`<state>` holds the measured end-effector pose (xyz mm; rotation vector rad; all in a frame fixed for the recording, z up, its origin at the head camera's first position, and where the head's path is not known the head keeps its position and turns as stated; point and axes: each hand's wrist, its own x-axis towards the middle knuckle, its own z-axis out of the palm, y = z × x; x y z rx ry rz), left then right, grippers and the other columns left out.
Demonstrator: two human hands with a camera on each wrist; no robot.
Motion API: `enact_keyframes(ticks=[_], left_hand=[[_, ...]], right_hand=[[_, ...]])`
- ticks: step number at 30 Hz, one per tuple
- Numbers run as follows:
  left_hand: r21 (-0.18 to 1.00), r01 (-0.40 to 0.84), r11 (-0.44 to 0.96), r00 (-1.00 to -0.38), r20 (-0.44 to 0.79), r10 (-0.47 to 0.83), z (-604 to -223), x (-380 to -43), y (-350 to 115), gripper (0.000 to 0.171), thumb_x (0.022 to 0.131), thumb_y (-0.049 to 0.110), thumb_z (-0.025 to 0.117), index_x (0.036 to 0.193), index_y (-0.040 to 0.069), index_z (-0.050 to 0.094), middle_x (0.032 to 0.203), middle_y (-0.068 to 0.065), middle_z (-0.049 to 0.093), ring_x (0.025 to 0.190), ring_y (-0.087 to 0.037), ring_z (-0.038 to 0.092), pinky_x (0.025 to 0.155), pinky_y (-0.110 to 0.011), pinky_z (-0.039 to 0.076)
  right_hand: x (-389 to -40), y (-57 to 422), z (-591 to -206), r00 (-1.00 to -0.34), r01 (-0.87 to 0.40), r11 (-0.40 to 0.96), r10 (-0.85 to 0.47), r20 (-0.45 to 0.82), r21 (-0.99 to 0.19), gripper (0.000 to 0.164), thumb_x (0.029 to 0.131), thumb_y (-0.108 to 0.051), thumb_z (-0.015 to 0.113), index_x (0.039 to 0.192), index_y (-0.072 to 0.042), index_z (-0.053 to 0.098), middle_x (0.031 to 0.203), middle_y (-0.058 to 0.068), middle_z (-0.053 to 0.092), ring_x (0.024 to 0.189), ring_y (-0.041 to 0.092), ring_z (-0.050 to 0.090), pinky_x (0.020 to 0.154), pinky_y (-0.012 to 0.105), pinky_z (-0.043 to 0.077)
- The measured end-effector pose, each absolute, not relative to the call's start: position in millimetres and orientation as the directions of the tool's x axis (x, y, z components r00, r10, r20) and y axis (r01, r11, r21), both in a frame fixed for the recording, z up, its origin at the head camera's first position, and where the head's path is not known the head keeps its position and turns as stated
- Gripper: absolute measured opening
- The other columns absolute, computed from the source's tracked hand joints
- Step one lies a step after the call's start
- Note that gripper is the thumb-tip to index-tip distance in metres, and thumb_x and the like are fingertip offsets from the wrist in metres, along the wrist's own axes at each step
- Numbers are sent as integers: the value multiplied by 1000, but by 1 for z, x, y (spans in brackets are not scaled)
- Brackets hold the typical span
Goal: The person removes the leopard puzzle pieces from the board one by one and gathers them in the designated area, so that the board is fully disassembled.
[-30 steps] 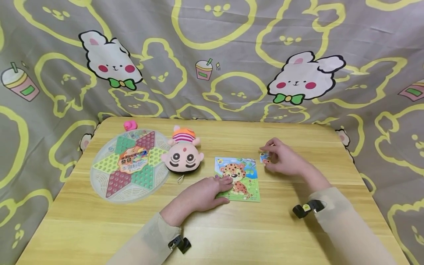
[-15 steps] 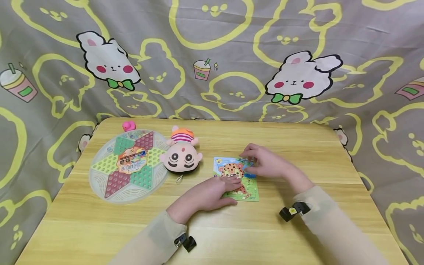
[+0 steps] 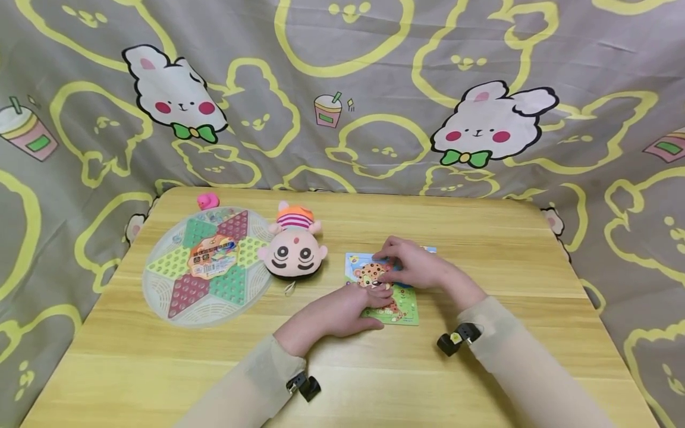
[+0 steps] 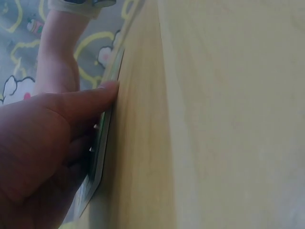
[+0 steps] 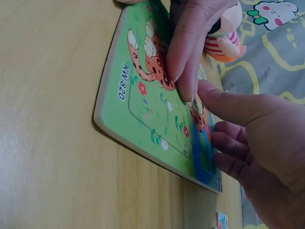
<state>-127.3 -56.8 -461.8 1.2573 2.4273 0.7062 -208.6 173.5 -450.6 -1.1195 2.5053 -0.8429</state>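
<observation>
A leopard picture puzzle [image 3: 407,312] lies flat on the table, its thin board edge showing in the right wrist view. My left hand [image 3: 342,309] rests on it, fingers straight across the leopard and thumb [image 4: 102,95] by the near edge. Over the board's upper right, my right hand [image 3: 414,264] touches the picture with thumb [image 5: 228,105] and bent fingers spread apart, on either side of the leopard's head. Plain dark blue [image 5: 202,160] shows beside those fingers. A loose puzzle piece [image 3: 430,249] lies right of the board, partly hidden behind the right hand.
Left of the puzzle lies a plush doll [image 3: 293,255] with a striped body. Beyond it is a round Chinese checkers board [image 3: 160,297] with a coloured star, and a pink rubber duck [image 3: 207,201] near the back edge. A patterned curtain [image 3: 380,53] hangs behind the table [image 3: 342,380].
My right hand has let go of the puzzle piece right of the board and moved left onto the picture's upper right. The left hand has slid slightly right on the board.
</observation>
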Motion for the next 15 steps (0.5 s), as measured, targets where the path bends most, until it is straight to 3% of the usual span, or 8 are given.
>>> enact_keyframes(ticks=[15], left_hand=[[582,631,513,-584,-79,808,-462,-126,-55,55,103,31,72,152,12,58,158,2,50,151,-9,36,125,-31,27]], right_hand=[[-210,162,-443,-662,-566,609,-737,-133,-556,48,93,-20,84,138,-12,68,112,8,54,91,18,56,82,35,53]])
